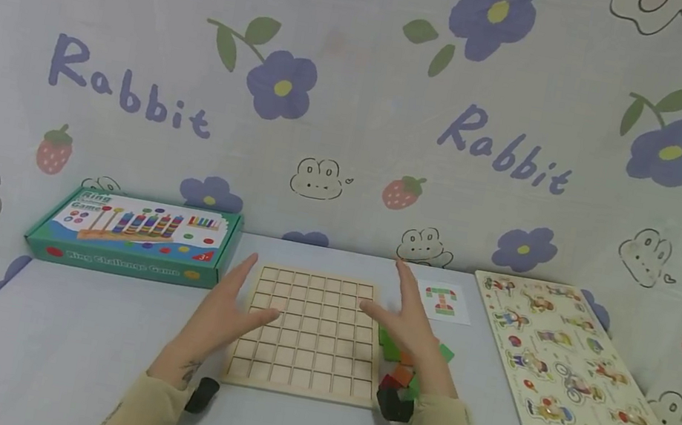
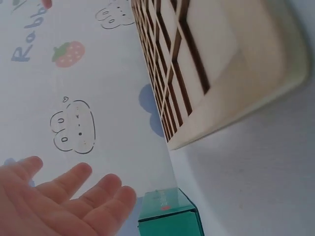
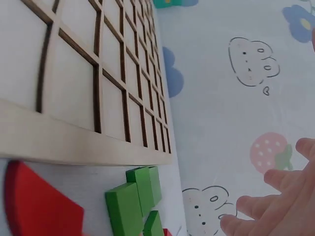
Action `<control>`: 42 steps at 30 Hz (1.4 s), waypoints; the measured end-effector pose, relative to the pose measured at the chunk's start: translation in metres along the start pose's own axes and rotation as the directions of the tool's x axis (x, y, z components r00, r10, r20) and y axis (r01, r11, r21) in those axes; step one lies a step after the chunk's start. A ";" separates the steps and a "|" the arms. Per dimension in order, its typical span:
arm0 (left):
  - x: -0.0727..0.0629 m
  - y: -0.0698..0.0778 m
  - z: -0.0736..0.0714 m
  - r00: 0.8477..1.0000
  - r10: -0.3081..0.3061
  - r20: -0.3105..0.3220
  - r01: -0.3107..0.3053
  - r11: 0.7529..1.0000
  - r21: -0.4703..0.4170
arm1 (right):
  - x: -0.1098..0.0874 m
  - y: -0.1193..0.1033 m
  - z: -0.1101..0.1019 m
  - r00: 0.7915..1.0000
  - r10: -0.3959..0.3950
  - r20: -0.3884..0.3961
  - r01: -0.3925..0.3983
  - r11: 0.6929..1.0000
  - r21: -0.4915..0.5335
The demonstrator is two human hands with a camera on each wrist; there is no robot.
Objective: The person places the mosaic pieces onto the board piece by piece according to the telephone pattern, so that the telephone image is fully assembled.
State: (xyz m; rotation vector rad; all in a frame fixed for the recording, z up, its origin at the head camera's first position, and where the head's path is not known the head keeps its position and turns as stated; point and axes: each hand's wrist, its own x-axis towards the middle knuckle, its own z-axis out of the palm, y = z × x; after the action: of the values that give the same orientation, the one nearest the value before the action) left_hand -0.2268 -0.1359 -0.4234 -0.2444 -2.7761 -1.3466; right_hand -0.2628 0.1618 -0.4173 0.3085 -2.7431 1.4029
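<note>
A square wooden grid board (image 1: 299,390) lies on the white table between my two hands, its squares bare. My left hand (image 1: 217,323) hovers at the board's left side, fingers straight and thumb spread toward the grid. Over the right side is my right hand (image 1: 412,328), also with straight, spread fingers. Neither hand holds anything. Along the board's right edge, partly under the right hand, lie green blocks (image 3: 140,191), a red piece (image 3: 42,204) with a curved edge, and orange pieces (image 1: 402,375). A white card (image 1: 462,309) printed with a coloured block pattern lies behind them.
A green Ring Challenge Game box (image 1: 123,262) stands at the back left. On the right lies a cream puzzle board (image 1: 566,363) with printed figures. Behind the table hangs a white cloth (image 1: 360,95) patterned with rabbits, flowers and strawberries.
</note>
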 end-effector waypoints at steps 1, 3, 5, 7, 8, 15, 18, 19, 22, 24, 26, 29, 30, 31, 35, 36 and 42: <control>-0.004 0.000 0.000 1.000 -0.011 -0.003 0.011 1.000 -0.026 | -0.002 0.000 0.000 1.000 0.016 -0.006 -0.016 1.000 0.016; -0.011 -0.002 -0.001 0.999 -0.038 -0.001 0.038 0.997 -0.070 | -0.007 0.000 0.001 0.999 0.047 -0.007 -0.047 0.998 0.051; -0.018 -0.003 -0.002 0.998 -0.061 0.003 0.061 0.991 -0.120 | -0.010 0.001 0.001 0.997 0.075 -0.009 -0.074 0.994 0.082; -0.024 -0.004 -0.003 0.997 -0.077 0.006 0.077 0.984 -0.160 | -0.013 0.002 0.001 0.995 0.100 -0.005 -0.098 0.989 0.111; -0.026 -0.004 -0.004 0.996 -0.085 0.007 0.085 0.982 -0.170 | -0.014 0.003 0.001 0.994 0.108 -0.005 -0.107 0.987 0.121; -0.031 -0.005 -0.008 0.990 -0.142 0.024 0.144 0.973 -0.178 | -0.018 0.012 0.004 0.996 0.087 -0.010 -0.085 0.988 0.129; -0.031 -0.008 -0.009 0.984 -0.176 0.032 0.179 0.966 -0.184 | -0.018 0.013 0.004 0.996 0.085 -0.014 -0.082 0.987 0.136; -0.031 -0.010 -0.008 0.983 -0.182 0.031 0.184 0.966 -0.181 | -0.018 0.013 0.004 0.996 0.084 -0.014 -0.081 0.987 0.141; -0.031 -0.015 -0.007 0.981 -0.190 0.037 0.193 0.967 -0.167 | -0.018 0.013 0.002 0.996 0.090 -0.017 -0.086 0.983 0.162; -0.031 -0.019 -0.006 0.979 -0.199 0.049 0.204 0.968 -0.147 | -0.018 0.013 0.000 0.996 0.091 -0.020 -0.086 0.980 0.179; -0.031 -0.022 -0.005 0.974 -0.215 0.071 0.223 0.967 -0.122 | -0.018 0.014 -0.003 0.994 0.104 -0.025 -0.098 0.978 0.185; -0.031 -0.023 -0.003 0.963 -0.245 0.115 0.255 0.963 -0.081 | -0.020 0.017 -0.011 0.990 0.135 -0.031 -0.127 0.973 0.194; -0.031 -0.023 -0.003 0.958 -0.254 0.133 0.265 0.961 -0.074 | -0.021 0.018 -0.014 0.988 0.148 -0.035 -0.139 0.972 0.190; -0.031 -0.022 -0.003 0.953 -0.263 0.149 0.275 0.959 -0.065 | -0.022 0.020 -0.017 0.986 0.165 -0.037 -0.155 0.970 0.188; -0.033 -0.019 -0.005 0.936 -0.295 0.192 0.307 0.951 -0.036 | -0.024 0.028 -0.031 0.972 0.228 -0.050 -0.215 0.959 0.185; -0.034 -0.018 -0.005 0.932 -0.302 0.200 0.314 0.949 -0.031 | -0.024 0.030 -0.035 0.967 0.250 -0.052 -0.236 0.953 0.191; -0.036 -0.015 -0.007 0.911 -0.343 0.229 0.347 0.938 0.025 | -0.028 0.043 -0.057 0.926 0.374 -0.045 -0.361 0.916 0.177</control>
State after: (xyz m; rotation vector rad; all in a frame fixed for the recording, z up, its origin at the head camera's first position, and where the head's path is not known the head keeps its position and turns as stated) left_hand -0.1934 -0.1545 -0.4347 0.1066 -3.1175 -1.4970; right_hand -0.2471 0.2365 -0.4218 -0.2723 -2.7222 1.6882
